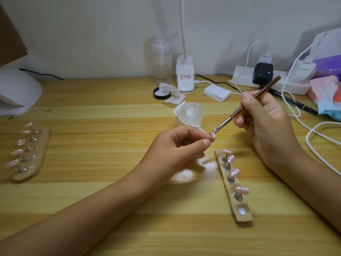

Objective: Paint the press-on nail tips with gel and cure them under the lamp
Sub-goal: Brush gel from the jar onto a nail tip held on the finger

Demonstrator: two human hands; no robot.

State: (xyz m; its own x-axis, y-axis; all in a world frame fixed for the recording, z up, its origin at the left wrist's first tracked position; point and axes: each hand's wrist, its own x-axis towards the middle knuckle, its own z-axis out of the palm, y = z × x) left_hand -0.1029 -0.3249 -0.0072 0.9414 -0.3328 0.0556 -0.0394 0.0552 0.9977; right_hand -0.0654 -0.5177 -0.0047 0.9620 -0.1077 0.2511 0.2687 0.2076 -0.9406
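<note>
My left hand point(181, 143) pinches a small pink nail tip point(212, 134) on its stand between thumb and fingers, above the middle of the wooden table. My right hand point(265, 122) grips a brown-handled brush point(245, 106), and its bristles touch the held tip. A wooden holder strip point(232, 185) lies below my hands with several pink tips on metal stands and one bare magnet at its near end. A second strip point(30, 154) with several pink tips lies at the left. The white curing lamp point(16, 91) stands at the far left edge, partly cut off.
An open clear gel jar point(190, 114) stands on a white wipe behind my left hand, its black lid point(161, 93) farther back. A desk lamp base point(185, 76), clear bottle point(162, 61), power strip point(265, 78), white cables point(313, 137) and a black pen point(295, 105) crowd the back right.
</note>
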